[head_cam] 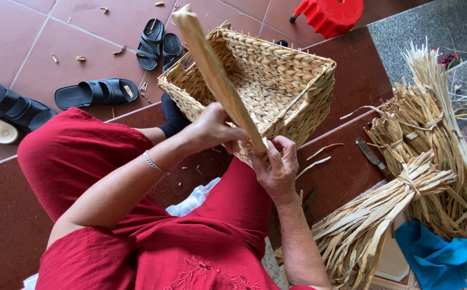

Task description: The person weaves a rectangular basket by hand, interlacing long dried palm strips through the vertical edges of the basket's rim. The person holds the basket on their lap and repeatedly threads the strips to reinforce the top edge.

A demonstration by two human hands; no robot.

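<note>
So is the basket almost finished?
Nearly, it seems. The rectangular woven straw basket already has its base and four walls plaited. In hand: the left hand holds a long flat dried-leaf strip at the rim, and the right hand steadies that near edge. Left: probably just that rim. Tied bundles of dried leaves lie unused beside.

Left side: open tile floor (83,27), only sandals (96,92) and bits of straw scattered.
Right side: blocked by straw bundles (405,188), knife (372,157) on floor beside them.
Ahead: woven basket (276,80) filled the gap; red stool (330,15) beyond.
Basket inside: was open.
</note>
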